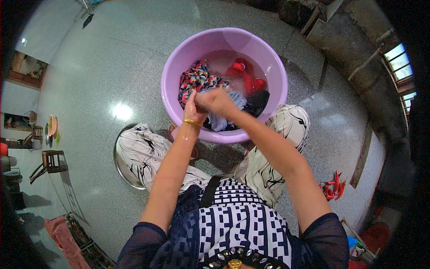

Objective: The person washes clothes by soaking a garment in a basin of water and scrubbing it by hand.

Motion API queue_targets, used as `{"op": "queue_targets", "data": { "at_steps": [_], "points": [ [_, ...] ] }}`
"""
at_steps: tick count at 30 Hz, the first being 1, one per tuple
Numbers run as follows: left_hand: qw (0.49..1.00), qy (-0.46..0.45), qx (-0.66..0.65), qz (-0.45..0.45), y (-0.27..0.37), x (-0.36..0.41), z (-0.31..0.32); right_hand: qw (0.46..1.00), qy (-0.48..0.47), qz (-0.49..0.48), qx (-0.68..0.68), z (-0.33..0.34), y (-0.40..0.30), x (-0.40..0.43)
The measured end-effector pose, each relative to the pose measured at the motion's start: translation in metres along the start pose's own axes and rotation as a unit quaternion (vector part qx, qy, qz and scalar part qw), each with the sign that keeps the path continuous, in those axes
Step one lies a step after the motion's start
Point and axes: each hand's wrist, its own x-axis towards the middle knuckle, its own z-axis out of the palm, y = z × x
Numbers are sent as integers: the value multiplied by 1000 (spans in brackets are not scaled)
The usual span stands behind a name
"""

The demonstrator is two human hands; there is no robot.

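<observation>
A large purple plastic tub (169, 72) with water stands on the floor between my knees. In it lie a patterned multicoloured cloth (198, 75) at the left, red cloth (252, 82) at the right, light blue cloth (238, 99) near the middle and black cloth (260, 103) beside it. My left hand (195, 109), with a gold bangle at the wrist, is over the near left part of the tub, at the patterned cloth. My right hand (216, 101), slightly blurred, meets it there with fingers curled. Whether cloth is between the hands is hidden.
A round metal basin (118, 161) sits partly behind my left leg. Red chili peppers (333, 187) lie on the floor at the right. A small wooden stool (53, 161) stands at the left, and a pink towel (63, 237) hangs on a rack at the lower left.
</observation>
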Motion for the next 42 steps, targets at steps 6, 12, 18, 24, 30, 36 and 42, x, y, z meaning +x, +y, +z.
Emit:
{"op": "queue_targets", "data": {
  "at_steps": [6, 12, 18, 24, 30, 36, 42],
  "points": [
    [999, -49, 17, -16, -37, -29, 23, 947, 127, -44, -293, 5, 14, 3],
    [998, -59, 17, 2, -28, -5, -21, 940, -15, -54, -338, 26, -37, -17],
    [999, 43, 27, -13, -30, -38, 37, 898, 45, -115, -423, 11, 10, 2],
    [999, 32, -39, 19, -34, -25, 24, 928, 60, -73, -360, 26, -1, -11],
    [991, -127, -33, -13, -17, -15, -13, 947, 3, -89, -310, 29, -14, -12],
    [992, 0, 121, 47, -29, -16, 10, 952, 143, -25, -269, 14, 3, -3],
    [940, -335, 5, -58, -6, -1, -30, 897, 28, -118, -424, 49, -6, -19]
  ]
}}
